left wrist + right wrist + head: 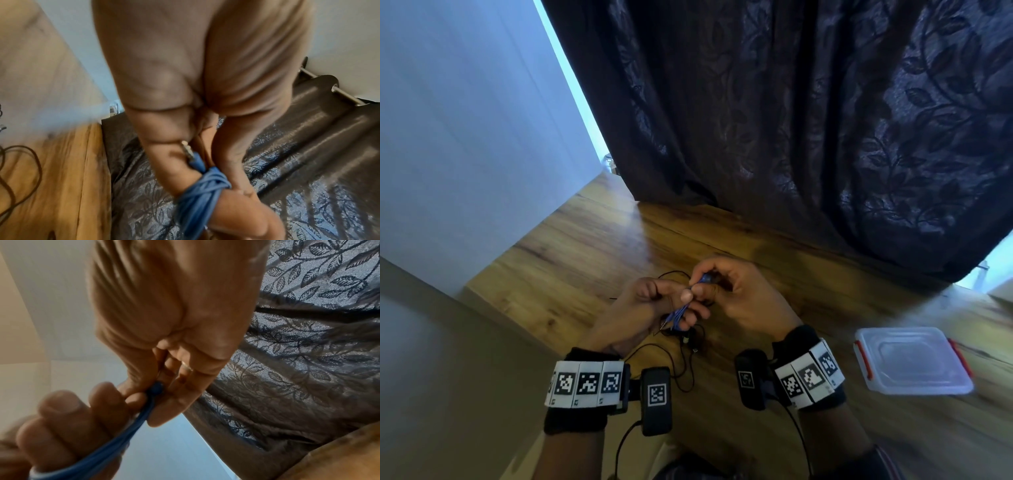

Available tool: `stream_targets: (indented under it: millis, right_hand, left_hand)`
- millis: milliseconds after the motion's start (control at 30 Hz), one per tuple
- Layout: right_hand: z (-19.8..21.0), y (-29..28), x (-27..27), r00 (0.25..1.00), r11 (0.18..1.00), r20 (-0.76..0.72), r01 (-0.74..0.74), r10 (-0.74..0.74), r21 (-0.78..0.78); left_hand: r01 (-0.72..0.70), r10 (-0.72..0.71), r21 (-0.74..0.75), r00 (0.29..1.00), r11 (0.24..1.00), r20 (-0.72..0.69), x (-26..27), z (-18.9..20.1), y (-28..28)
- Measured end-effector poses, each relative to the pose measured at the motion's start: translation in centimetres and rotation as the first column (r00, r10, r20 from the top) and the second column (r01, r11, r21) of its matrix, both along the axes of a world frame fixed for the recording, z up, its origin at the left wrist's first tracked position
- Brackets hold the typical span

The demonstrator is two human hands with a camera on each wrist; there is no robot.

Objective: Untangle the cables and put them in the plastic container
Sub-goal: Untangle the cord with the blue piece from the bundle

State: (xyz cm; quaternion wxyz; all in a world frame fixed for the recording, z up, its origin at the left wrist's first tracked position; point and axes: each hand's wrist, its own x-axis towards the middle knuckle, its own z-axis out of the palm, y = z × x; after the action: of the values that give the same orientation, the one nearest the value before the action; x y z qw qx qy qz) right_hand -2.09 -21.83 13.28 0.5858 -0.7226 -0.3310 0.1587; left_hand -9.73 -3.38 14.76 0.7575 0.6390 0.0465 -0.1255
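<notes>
A blue cable, folded into a small bundle, is held between both hands above the wooden table. My left hand grips the bundle, and a metal jack plug sticks out by its thumb. My right hand pinches the cable's other blue end between thumb and fingers. Thin black cables lie tangled on the table under the hands. The plastic container, clear with red clips and its lid on, sits on the table to the right.
A dark leaf-patterned curtain hangs behind the table's far edge. A white wall stands at the left, where the table ends. Black cable loops lie on the wood at the left.
</notes>
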Motion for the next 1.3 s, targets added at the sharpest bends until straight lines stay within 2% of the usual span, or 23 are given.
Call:
stream_targets:
  millis: [367, 567, 833, 900, 1000, 1100, 1167, 1233, 1300]
  right_hand:
    - [-0.7, -0.5, 0.1, 0.998, 0.998, -0.023, 0.054, -0.053, 0.019]
    - [-1.0, -0.6, 0.3, 0.998, 0.998, -0.02, 0.067, -0.067, 0.007]
    - [-0.9, -0.7, 0.2, 0.995, 0.995, -0.02, 0.097, -0.097, 0.004]
    - [-0.8, -0.6, 0.3, 0.99, 0.99, -0.031, 0.139, -0.139, 0.011]
    - [-1.0, -0.3, 0.3, 0.97, 0.971, -0.051, 0.24, -0.239, 0.019]
    - [-1.1, 0.2, 0.2, 0.943, 0.944, -0.056, 0.33, -0.328, 0.023]
    - [-0.9, 0.4, 0.2, 0.933, 0.934, -0.054, 0.358, -0.357, 0.011]
    - [-0.7, 0.4, 0.1, 0.923, 0.924, -0.046, 0.382, -0.381, 0.009]
    - [-0.6, 0.4, 0.1, 0.915, 0.915, -0.05, 0.403, -0.401, 0.025]
  left_hand:
    - [-0.052, 0.048, -0.071, 0.998, 0.996, -0.05, 0.5, -0.2, -1.1]
    - [-0.073, 0.071, -0.049, 0.997, 0.996, -0.039, 0.6, -0.4, -1.6]
    - [-0.222, 0.222, -0.008, 0.975, 0.975, -0.019, 1.0, -1.0, -1.5]
    - [-0.283, 0.282, 0.045, 0.959, 0.958, 0.03, 1.2, -1.4, -1.4]
    - [-0.352, 0.324, 0.228, 0.934, 0.908, 0.152, 1.3, -1.7, -1.6]
    - [-0.38, 0.283, 0.364, 0.913, 0.85, 0.293, 1.3, -1.7, -2.3]
    - [-0.416, 0.244, 0.461, 0.889, 0.784, 0.388, 1.2, -1.6, -2.6]
    - [-0.439, 0.223, 0.503, 0.874, 0.745, 0.432, 1.1, -1.5, -2.7]
    - [-0.445, 0.214, 0.503, 0.866, 0.741, 0.451, 0.9, -1.4, -2.7]
